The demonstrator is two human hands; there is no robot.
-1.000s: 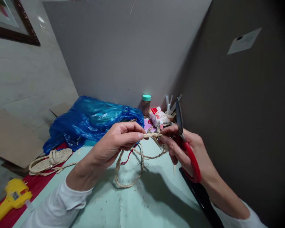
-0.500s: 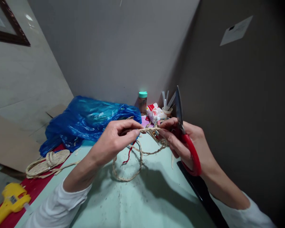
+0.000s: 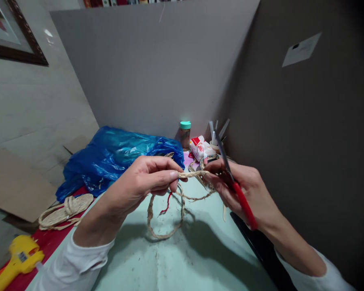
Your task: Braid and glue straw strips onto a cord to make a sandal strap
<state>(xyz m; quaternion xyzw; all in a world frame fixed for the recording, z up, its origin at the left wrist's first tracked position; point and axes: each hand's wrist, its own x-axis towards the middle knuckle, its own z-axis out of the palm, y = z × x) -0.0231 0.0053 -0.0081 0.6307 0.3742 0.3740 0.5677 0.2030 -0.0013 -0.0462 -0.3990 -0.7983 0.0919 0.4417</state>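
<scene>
Between my hands a short stretch of braided straw cord (image 3: 193, 174) runs nearly level above the table. My left hand (image 3: 153, 178) pinches its left end between thumb and fingers. Its right end is pinched by my right hand (image 3: 233, 182), which also holds red-handled scissors (image 3: 244, 204) with the blades pointing up. Below, the cord hangs in a loop (image 3: 166, 236) over the pale green table surface (image 3: 157, 266). A red string (image 3: 167, 204) shows beside the loop.
A blue plastic bag (image 3: 109, 155) lies at the back left, with a coil of cord (image 3: 68, 210) and a yellow glue gun (image 3: 24, 256) nearer. Behind my hands stand a green-lidded jar (image 3: 185, 133) and a red-and-white packet (image 3: 202, 148). A black object (image 3: 257, 246) lies at right.
The view has tilted up slightly. My left hand's fingers have curled in more around the cord, and the scissors in my right hand have tipped to the left.
</scene>
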